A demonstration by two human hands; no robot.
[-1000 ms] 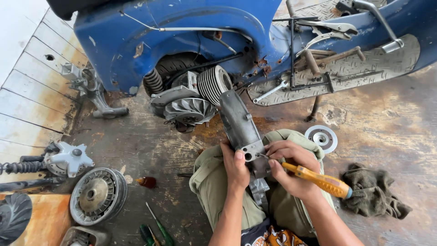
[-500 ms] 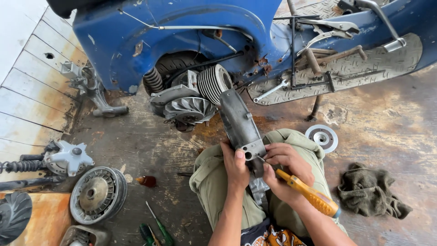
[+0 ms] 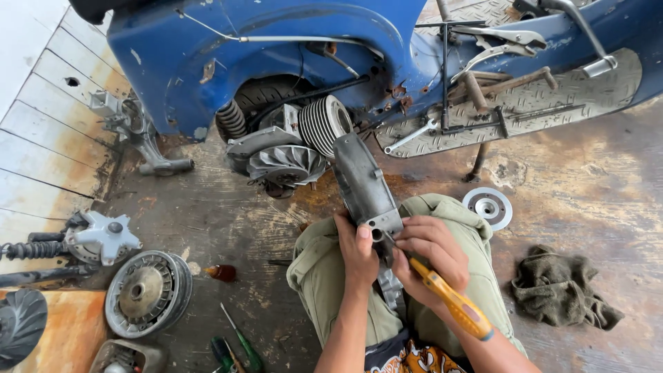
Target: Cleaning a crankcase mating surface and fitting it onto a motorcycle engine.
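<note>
A stained, oil-darkened concrete floor (image 3: pixel 566 207) fills most of the frame, rust-brown around the middle and right, with pale ribbed tiling (image 3: pixel 41 124) running up the left edge. Across the top lies a blue scooter body (image 3: pixel 276 55), its diamond-plate footboard (image 3: pixel 545 97) at upper right carrying loose spanners and pliers. Below the body, upper centre, sit the finned cylinder (image 3: pixel 324 123) and a grey fan wheel (image 3: pixel 286 164).

From there a long grey engine casing (image 3: pixel 362 183) slants down to the centre of the frame, resting over the person's olive-trousered knees (image 3: pixel 324 276). The left hand (image 3: pixel 357 252) has its grip closed around the casing's lower end, thumb on top. The right hand (image 3: pixel 431 252), just beside it, has its grip closed on a yellow-handled screwdriver (image 3: pixel 452 304), whose handle points to the lower right while its tip meets the casing's end.

At lower left lie a round clutch drum (image 3: pixel 146 293) and a silver hub (image 3: pixel 103 238). A crumpled dark rag (image 3: pixel 563 290) lies at right, a small round disc (image 3: pixel 487 207) above it. Green screwdrivers (image 3: pixel 238 345) lie at the bottom, a small red-brown piece (image 3: pixel 222 273) near the drum.
</note>
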